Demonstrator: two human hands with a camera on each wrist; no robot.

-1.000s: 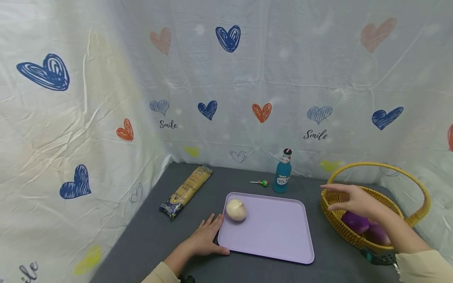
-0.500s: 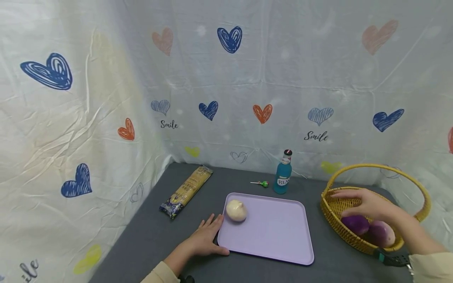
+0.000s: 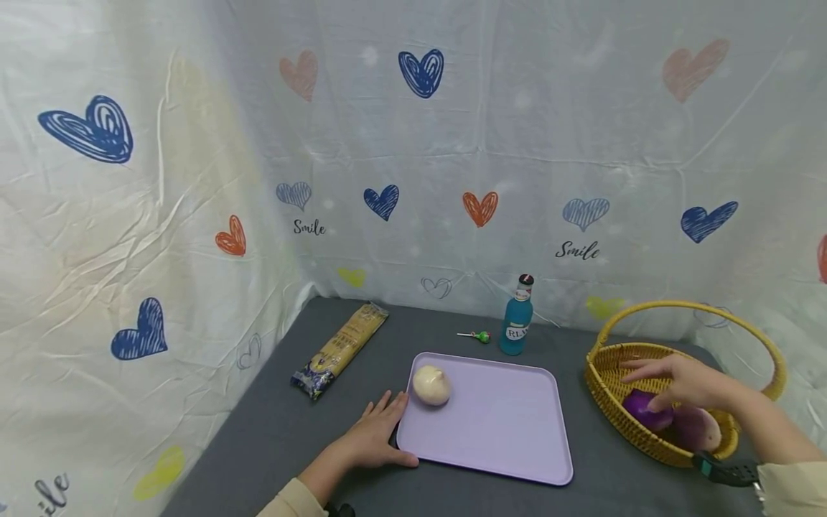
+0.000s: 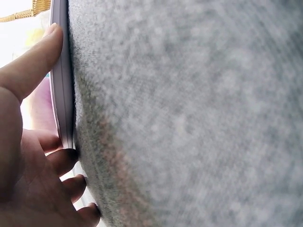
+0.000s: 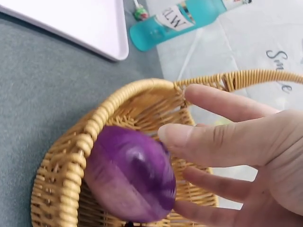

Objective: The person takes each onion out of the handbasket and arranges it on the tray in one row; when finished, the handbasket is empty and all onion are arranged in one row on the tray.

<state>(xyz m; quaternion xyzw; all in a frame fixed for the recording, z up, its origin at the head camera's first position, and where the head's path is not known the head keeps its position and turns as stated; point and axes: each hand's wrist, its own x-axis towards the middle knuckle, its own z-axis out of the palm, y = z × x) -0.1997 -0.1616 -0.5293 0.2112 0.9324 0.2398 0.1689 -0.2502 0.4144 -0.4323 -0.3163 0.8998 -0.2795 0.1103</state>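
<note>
My left hand rests by the near-left corner of a lilac tray, fingers spread and thumb at its front edge. In the left wrist view, the fingertips lie against the tray's side. On the tray's left part sits a white onion. My right hand hovers inside a yellow wicker basket, fingers loosely extended. Its thumb is right at a glossy purple onion; in the right wrist view, the fingers stand beside the purple surface. A paler purple-and-white round vegetable lies next to it.
Behind the tray stand a blue bottle and a green lollipop. A yellow packet lies at the left on the grey tabletop. The basket's tall handle arches over its opening. A heart-printed curtain hangs behind.
My right hand has moved right and lower into the basket, its thumb coming down to the purple onion. The left hand, tray and white onion stay in place.
</note>
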